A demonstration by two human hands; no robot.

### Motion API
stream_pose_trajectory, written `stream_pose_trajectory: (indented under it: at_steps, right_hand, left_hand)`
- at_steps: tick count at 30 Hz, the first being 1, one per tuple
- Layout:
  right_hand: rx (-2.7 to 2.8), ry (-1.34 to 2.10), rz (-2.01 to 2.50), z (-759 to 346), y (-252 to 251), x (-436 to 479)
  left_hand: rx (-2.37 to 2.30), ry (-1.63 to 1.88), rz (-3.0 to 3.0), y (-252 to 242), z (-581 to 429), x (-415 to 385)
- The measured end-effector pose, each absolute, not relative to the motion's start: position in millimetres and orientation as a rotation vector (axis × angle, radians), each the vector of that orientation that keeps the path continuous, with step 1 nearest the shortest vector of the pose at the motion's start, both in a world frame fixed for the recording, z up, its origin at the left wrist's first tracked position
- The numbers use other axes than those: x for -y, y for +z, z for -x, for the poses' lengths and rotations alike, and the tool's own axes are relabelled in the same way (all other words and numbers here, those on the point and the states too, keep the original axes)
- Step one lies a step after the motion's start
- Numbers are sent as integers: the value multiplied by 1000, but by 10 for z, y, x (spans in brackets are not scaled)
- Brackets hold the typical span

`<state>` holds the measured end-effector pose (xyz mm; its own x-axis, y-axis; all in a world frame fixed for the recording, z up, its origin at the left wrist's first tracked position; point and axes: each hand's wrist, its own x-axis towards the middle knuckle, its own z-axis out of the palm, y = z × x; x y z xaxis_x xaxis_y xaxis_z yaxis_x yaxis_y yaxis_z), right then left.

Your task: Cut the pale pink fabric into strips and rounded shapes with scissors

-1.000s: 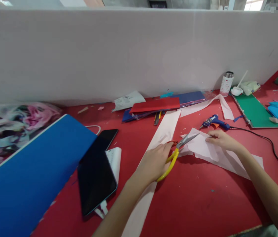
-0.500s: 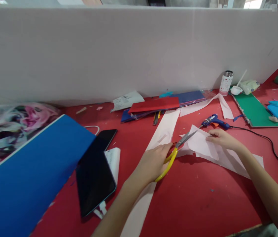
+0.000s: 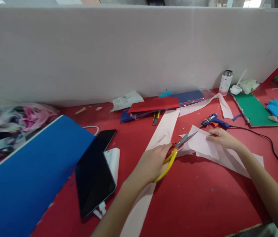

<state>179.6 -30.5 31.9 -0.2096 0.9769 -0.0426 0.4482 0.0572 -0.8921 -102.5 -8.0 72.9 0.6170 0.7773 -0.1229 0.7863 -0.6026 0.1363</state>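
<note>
In the middle of the red table, my left hand (image 3: 153, 163) is closed around the yellow handles of a pair of scissors (image 3: 170, 161). The blades point up and to the right, their tips over the edge of a pale pink piece of paper or cloth (image 3: 203, 144). My right hand (image 3: 224, 139) pinches this piece at its right side, thumb and fingers together. Beneath it lies a longer pale pink strip (image 3: 230, 164). Another long pale strip (image 3: 141, 207) runs under my left hand and wrist toward the back of the table.
Behind my right hand lies a blue glue gun (image 3: 215, 121) with a black cord. At left are a black tablet (image 3: 94, 184), a white power bank (image 3: 113, 161) and a blue board (image 3: 35, 171). A bottle (image 3: 225, 83) and a green board (image 3: 257, 110) stand at the back right.
</note>
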Motion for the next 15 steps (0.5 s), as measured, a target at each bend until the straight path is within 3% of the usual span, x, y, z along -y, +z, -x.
stream_pose_trajectory:
  at_steps: [15]
  right_hand:
    - [1743,1090,1435,-1831,281,292]
  left_hand:
    - [-1292,-27,-2655,690,1053,53]
